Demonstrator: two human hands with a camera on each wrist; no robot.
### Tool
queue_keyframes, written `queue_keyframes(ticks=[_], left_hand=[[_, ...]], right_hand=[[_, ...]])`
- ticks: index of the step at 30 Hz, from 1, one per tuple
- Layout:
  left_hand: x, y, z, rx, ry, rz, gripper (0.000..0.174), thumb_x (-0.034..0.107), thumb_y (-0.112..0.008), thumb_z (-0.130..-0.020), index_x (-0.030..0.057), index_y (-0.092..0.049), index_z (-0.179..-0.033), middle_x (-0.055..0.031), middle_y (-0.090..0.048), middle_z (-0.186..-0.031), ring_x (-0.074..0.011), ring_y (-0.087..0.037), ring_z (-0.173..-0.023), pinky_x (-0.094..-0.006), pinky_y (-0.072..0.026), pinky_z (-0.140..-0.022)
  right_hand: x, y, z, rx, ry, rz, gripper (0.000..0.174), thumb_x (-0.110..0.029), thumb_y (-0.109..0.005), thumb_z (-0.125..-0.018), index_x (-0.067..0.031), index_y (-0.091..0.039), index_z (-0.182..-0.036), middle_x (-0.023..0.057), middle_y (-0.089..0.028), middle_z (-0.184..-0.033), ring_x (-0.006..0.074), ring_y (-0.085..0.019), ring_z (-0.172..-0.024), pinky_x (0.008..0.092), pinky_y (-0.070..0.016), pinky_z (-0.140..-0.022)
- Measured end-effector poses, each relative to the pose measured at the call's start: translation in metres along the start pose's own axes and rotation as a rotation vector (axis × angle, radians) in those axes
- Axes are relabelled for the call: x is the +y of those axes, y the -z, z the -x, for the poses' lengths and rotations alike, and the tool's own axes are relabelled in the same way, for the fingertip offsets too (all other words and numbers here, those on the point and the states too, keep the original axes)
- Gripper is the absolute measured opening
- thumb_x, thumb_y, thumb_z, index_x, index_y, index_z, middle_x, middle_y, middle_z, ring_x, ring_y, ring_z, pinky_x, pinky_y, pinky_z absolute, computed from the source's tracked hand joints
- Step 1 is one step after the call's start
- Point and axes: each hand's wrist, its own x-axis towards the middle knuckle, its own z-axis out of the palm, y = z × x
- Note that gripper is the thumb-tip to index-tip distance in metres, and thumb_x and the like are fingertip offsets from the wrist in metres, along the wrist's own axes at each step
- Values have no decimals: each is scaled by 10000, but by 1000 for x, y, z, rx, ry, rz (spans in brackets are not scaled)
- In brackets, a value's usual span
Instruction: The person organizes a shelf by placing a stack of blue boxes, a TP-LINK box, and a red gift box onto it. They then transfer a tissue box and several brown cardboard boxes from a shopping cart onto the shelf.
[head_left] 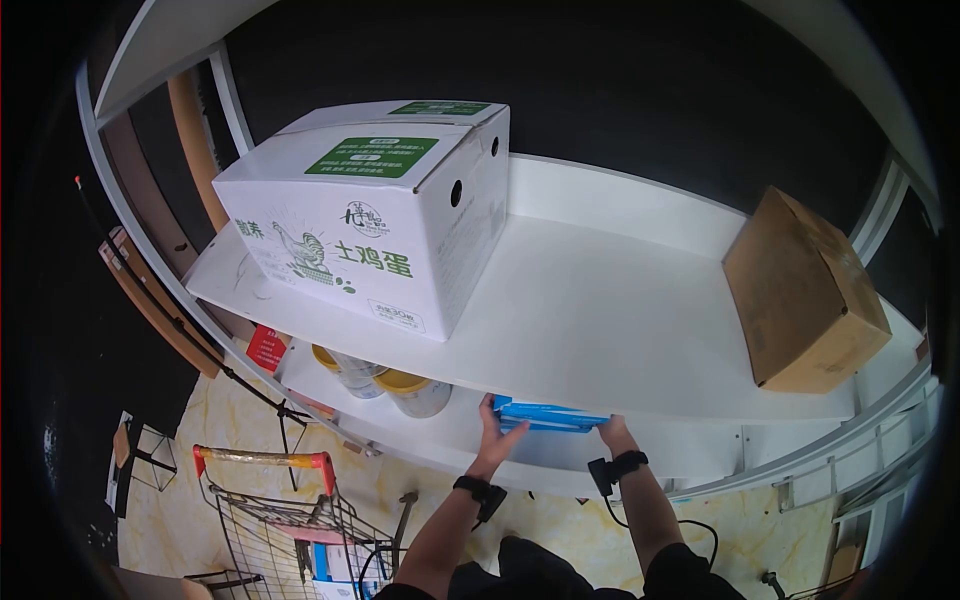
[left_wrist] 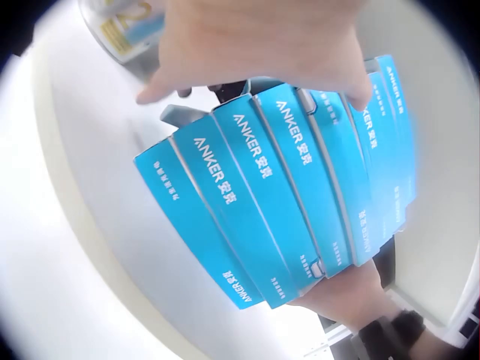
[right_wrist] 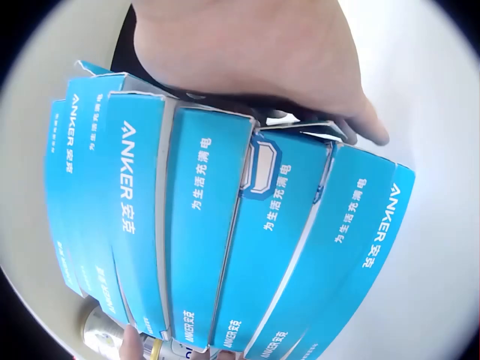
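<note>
A row of several blue ANKER boxes [head_left: 552, 417] is held between my two hands at the lower shelf, under the front edge of the upper one. My left hand [head_left: 494, 438] grips its left end, and my right hand [head_left: 618, 434] holds the right end. In the left wrist view the slim boxes [left_wrist: 255, 199] stand pressed side by side, their ends slightly staggered. Fingers of the right hand reach round the far end there. From the right wrist, the right hand [right_wrist: 255, 60] spans the near ends of the boxes [right_wrist: 202, 225].
Tins with yellow lids [head_left: 415, 392] stand on the lower shelf left of my hands. Above, the upper shelf [head_left: 600, 300] carries a large white egg carton [head_left: 340, 230] and a brown cardboard box [head_left: 805, 300]. A wire shopping cart [head_left: 270, 520] stands at lower left, near a thin black stand [head_left: 290, 440].
</note>
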Motion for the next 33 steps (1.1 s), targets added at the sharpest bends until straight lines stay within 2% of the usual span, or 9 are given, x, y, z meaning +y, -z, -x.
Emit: queue_keyframes(ticks=[2,4,7,10,20,26,29,31,33], left_hand=[[1,3,-3,19,-50,-3,845,134,-718,-690,-20,-144,-1291,-151,-319,-1225,-259,-356,-1121,-369,-299,-954],[15,6,-10,160,-214,-463,749,167,-715,-693,-22,-277,-1270,-169,-346,-1227,-301,-382,-1109,-375,-317,-940],[46,0,-19,53,-346,-371,565,183,-703,-703,-8,-444,-1167,-173,-447,-1137,-319,-433,-1054,-372,-351,-906],[33,-4,-28,-52,-220,-240,441,180,-681,-727,9,-513,-1096,-160,-529,-1020,-306,-485,-979,-365,-383,-862],[22,2,-34,5,-164,-245,332,191,-581,-820,-1,-511,-1081,-174,-547,-1013,-292,-511,-957,-373,-394,-831],[32,0,-33,30,-128,-93,370,179,-521,-859,-51,-449,-1140,-178,-491,-1136,-265,-441,-1094,-355,-330,-933],[43,1,-37,127,-84,-152,351,206,-388,-917,-55,-450,-1142,-155,-492,-1145,-233,-425,-1095,-332,-317,-945],[88,-13,-39,17,-3,-182,404,195,-327,-929,-77,-373,-1225,-210,-409,-1260,-296,-350,-1207,-337,-251,-1006],[80,-13,-42,6,13,-221,417,211,-295,-936,-81,-375,-1222,-219,-405,-1262,-309,-349,-1206,-341,-247,-1010]], right_hand=[[-5,1,-1,5,38,22,471,-464,-412,-862,-106,-476,-1162,50,-508,-1143,215,-454,-1086,391,-350,-914],[-11,-1,0,11,76,43,470,-463,-413,-863,-106,-476,-1162,49,-507,-1146,213,-452,-1089,390,-348,-916],[-30,-9,7,-18,141,43,469,-458,-416,-865,-104,-474,-1167,47,-501,-1157,207,-440,-1099,383,-338,-923],[-35,-17,13,-36,180,25,477,-457,-415,-868,-97,-467,-1177,46,-490,-1176,201,-423,-1114,375,-324,-934],[-40,-45,28,23,115,-5,455,-425,-432,-878,-81,-466,-1174,38,-500,-1154,184,-429,-1103,351,-331,-926],[-38,-41,27,59,190,13,459,-420,-428,-880,-74,-461,-1179,44,-499,-1156,188,-435,-1098,359,-330,-933],[-50,-37,29,-22,314,86,476,-430,-419,-883,-70,-449,-1193,44,-489,-1166,186,-428,-1105,361,-325,-939],[-50,-39,28,-28,282,74,487,-438,-414,-883,-70,-442,-1201,44,-481,-1176,184,-418,-1115,360,-318,-945],[-51,-39,28,-35,252,65,498,-445,-410,-884,-69,-434,-1209,43,-473,-1186,182,-409,-1125,360,-312,-950]])
